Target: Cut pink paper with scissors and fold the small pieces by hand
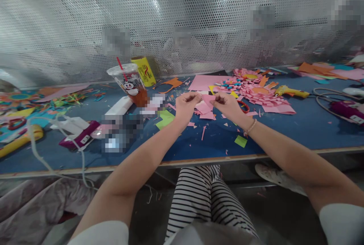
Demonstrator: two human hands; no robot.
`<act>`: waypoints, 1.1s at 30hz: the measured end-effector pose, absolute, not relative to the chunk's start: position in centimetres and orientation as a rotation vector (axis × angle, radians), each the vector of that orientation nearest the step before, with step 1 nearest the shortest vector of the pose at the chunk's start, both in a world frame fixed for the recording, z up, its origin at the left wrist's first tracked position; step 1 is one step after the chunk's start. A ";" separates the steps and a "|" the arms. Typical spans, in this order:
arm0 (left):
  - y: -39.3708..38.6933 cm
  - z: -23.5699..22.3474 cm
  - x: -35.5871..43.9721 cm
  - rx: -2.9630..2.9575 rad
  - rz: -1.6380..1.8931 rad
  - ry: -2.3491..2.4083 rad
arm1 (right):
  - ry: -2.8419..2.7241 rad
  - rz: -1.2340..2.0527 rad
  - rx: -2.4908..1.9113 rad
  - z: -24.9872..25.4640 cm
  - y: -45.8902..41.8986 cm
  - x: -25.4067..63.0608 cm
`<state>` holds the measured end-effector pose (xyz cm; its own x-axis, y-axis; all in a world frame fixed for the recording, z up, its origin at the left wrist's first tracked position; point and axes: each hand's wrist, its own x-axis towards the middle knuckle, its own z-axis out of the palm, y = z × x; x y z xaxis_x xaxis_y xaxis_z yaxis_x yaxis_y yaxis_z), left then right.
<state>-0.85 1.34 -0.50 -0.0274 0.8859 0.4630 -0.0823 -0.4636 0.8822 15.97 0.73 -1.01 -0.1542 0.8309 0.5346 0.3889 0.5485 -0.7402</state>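
Note:
Between my two hands, just above the blue table, is a piece of pink paper (207,103). My left hand (187,104) pinches its left side between thumb and fingers. On the right side, my right hand (226,104) grips it the same way. Cut pink scraps (207,115) lie beneath the paper. Red-handled scissors (243,106) rest right beside my right hand, partly hidden by it. Pink paper flowers (260,92) with layered petals sit beyond and to the right. A green paper piece (165,119) lies left of my left wrist.
A plastic drink cup (132,87) with a red straw stands at the back left, near a yellow cylinder (144,71). A yellow glue gun (292,92) lies right. Purple power strips (79,135) with cords are at left and right. A perforated metal screen (182,17) closes the back.

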 end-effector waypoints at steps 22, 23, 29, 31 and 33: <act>-0.3 0.0 0.5 1.599 1.318 0.932 | -1.795 0.368 -1.009 -1.3 0.5 15.9; -0.4 0.0 0.5 1.607 1.314 0.935 | -1.799 0.374 -0.998 -1.4 0.5 15.9; 0.2 -0.3 0.2 1.454 1.260 0.826 | -1.761 0.667 -0.957 -1.5 0.9 16.0; 0.6 -0.5 0.1 1.430 1.261 0.792 | -1.701 0.783 -0.950 -1.6 1.1 16.1; 0.8 -0.6 0.1 1.420 1.275 0.772 | -1.638 0.866 -0.936 -1.8 1.2 16.1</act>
<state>0.05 0.81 -0.62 0.2302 0.9270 0.2961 -0.1667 -0.2622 0.9505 16.06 1.22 -1.85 -0.1820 0.8930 0.4116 0.1626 0.4401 -0.8831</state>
